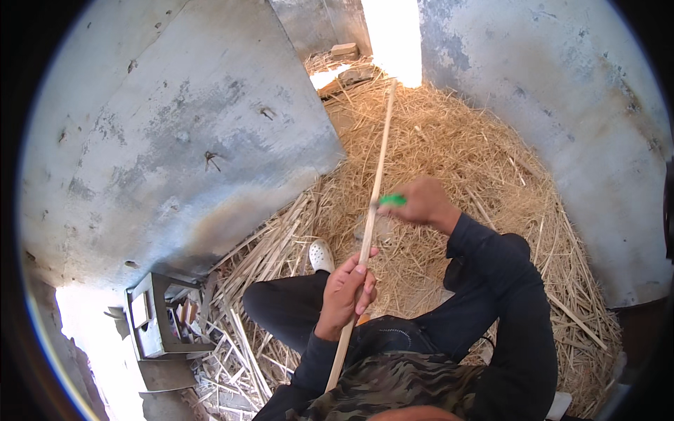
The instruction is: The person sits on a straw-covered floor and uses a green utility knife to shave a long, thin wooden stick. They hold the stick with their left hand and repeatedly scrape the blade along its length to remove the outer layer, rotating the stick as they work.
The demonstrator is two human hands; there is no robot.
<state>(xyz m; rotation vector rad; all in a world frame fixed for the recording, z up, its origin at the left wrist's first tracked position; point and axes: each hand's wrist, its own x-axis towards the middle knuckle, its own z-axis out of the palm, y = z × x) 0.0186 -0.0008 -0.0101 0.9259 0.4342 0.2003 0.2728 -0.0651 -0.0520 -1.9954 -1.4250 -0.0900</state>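
Note:
My left hand (344, 293) is closed around a long, pale wooden strip (385, 144), gripping it close to my body. The strip runs from my lap away to the bright gap at the far end. Against its edge, a little beyond my left hand, my right hand (425, 202) grips a small green-handled tool (392, 201). Motion blurs the tool's head where it meets the wood, so its exact kind is unclear.
Shavings (463, 151) cover the ground, with loose split strips (260, 249) at the left. Weathered panels (175, 140) flank me on both sides. A small wooden stool-like frame (156, 316) lies at lower left. My white clog (321, 255) rests among the shavings.

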